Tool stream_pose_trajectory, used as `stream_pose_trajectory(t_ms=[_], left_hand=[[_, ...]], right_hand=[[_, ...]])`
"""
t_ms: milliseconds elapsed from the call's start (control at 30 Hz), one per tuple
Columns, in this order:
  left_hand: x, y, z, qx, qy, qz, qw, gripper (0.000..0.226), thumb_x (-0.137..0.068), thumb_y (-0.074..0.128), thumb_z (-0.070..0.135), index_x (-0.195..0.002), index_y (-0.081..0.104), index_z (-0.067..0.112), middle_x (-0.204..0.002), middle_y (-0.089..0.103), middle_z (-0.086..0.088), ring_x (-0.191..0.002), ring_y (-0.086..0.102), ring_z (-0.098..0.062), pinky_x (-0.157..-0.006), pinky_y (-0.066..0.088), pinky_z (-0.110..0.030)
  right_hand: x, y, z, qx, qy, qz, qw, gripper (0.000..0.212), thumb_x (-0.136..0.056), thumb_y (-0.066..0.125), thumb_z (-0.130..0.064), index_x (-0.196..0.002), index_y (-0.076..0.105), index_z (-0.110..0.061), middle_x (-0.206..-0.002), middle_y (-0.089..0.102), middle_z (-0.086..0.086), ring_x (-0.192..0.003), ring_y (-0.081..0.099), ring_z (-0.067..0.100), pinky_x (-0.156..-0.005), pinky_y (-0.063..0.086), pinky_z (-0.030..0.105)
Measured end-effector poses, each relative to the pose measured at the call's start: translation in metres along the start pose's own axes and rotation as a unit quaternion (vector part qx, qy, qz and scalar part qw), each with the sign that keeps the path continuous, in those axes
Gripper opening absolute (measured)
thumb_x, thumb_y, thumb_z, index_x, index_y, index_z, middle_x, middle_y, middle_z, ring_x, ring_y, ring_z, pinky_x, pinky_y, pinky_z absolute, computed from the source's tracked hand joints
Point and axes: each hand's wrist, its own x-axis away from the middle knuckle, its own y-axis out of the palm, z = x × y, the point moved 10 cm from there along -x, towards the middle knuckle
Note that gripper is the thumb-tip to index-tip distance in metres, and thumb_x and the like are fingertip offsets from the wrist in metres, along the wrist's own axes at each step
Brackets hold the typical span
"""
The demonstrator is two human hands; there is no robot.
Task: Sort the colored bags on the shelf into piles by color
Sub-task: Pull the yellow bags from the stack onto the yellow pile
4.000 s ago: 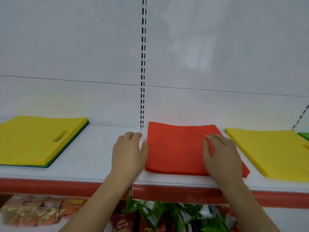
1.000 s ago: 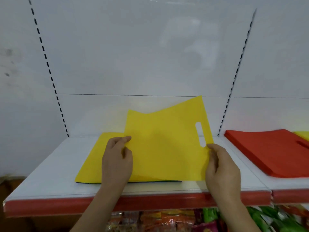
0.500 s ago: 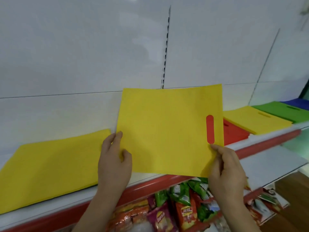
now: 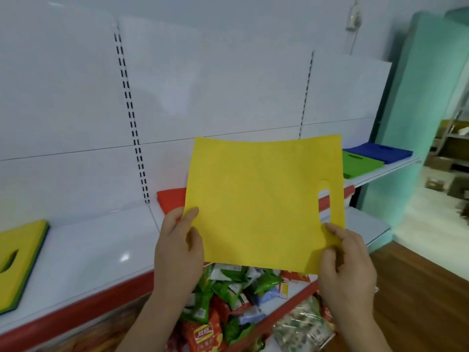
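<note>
head view: both hands hold a yellow bag (image 4: 261, 199) up flat in front of the shelf (image 4: 96, 247). the left hand (image 4: 177, 252) pinches its lower left corner, the right hand (image 4: 347, 265) pinches its lower right corner below the handle slot. behind the yellow bag a red pile (image 4: 170, 199) lies on the shelf; a yellow pile (image 4: 17, 255) lies far left of it, green pile (image 4: 360, 162) and blue pile (image 4: 380, 151) to its right.
</note>
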Motion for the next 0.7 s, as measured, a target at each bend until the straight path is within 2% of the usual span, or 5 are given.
stream_pose_trajectory(t_ms=[233, 367, 533, 600, 700], left_hand=[[0.002, 0.096, 0.05, 0.012, 0.006, -0.021, 1.0, 0.04, -0.097, 0.051, 0.014, -0.136, 0.054, 0.022, -0.132, 0.042, 0.01, -0.086, 0.053, 0.0, -0.071, 0.04, -0.019], [-0.01, 0.142, 0.067, 0.019, 0.013, -0.033, 0.999, 0.043, -0.097, 0.051, 0.015, -0.14, 0.051, 0.02, -0.133, 0.039, 0.012, -0.08, 0.052, 0.002, -0.065, 0.042, -0.018], [-0.04, 0.2, 0.077, 0.019, 0.025, -0.032, 0.999, 0.044, -0.097, 0.052, 0.014, -0.14, 0.05, 0.019, -0.133, 0.039, 0.012, -0.077, 0.051, -0.006, -0.061, 0.043, -0.019], [-0.055, 0.226, 0.077, 0.023, 0.023, -0.034, 0.999, 0.045, -0.096, 0.053, 0.014, -0.141, 0.049, 0.019, -0.137, 0.039, 0.008, -0.078, 0.051, 0.0, -0.062, 0.038, -0.016], [-0.079, 0.259, 0.078, 0.034, 0.008, -0.038, 0.999, 0.048, -0.095, 0.054, 0.012, -0.142, 0.047, 0.018, -0.139, 0.039, 0.006, -0.077, 0.052, 0.003, -0.068, 0.04, -0.025]], right_hand=[[-0.042, -0.043, 0.08, 0.02, 0.02, 0.018, 0.999, 0.038, -0.089, 0.042, -0.018, -0.121, 0.061, -0.013, -0.109, 0.052, -0.005, -0.092, 0.048, 0.008, -0.073, 0.041, 0.03], [-0.068, -0.044, 0.116, 0.027, 0.019, 0.025, 0.999, 0.038, -0.09, 0.042, -0.017, -0.122, 0.062, -0.01, -0.115, 0.056, 0.002, -0.097, 0.045, 0.001, -0.08, 0.04, 0.028], [-0.105, -0.029, 0.163, 0.059, 0.03, 0.029, 0.997, 0.032, -0.095, 0.046, -0.01, -0.123, 0.061, -0.01, -0.115, 0.057, 0.003, -0.103, 0.05, 0.008, -0.085, 0.038, 0.024], [-0.123, -0.02, 0.177, 0.069, 0.028, 0.028, 0.997, 0.031, -0.095, 0.048, -0.005, -0.124, 0.06, -0.009, -0.116, 0.056, 0.003, -0.106, 0.05, 0.012, -0.086, 0.036, 0.02], [-0.156, -0.004, 0.195, 0.072, 0.04, 0.019, 0.996, 0.037, -0.094, 0.051, -0.003, -0.129, 0.057, -0.01, -0.123, 0.053, 0.003, -0.099, 0.045, 0.002, -0.082, 0.037, 0.024]])
